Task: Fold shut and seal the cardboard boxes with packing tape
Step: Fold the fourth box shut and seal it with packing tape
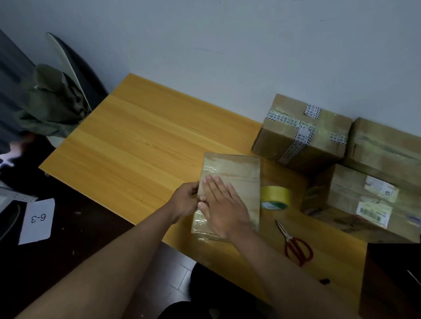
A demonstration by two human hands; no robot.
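1. Box (230,182) lies flat on the table (138,137), lower centre of the head view, flaps shut, with its long axis running from the near table edge up toward the wall.
2. Right hand (223,205) lies palm down on the box top, fingers straight and together, pointing to the upper left; it holds nothing and seems to be pressing tape flat along the left side of the lid.
3. Left hand (184,201) sits against the box's left edge, fingers curled round that edge, apparently pinching the tape over the corner; whether a loose tape end is in them I cannot tell.
4. Tape roll (275,197) stands just right of the box, and the scissors (295,242) lie below it, lower right; both are nearer the right hand.
5. Judged from this, the next strip or cut calls for the right hand to lift off and reach right.
6. Three other boxes (302,132) sit stacked at the right, against the wall.
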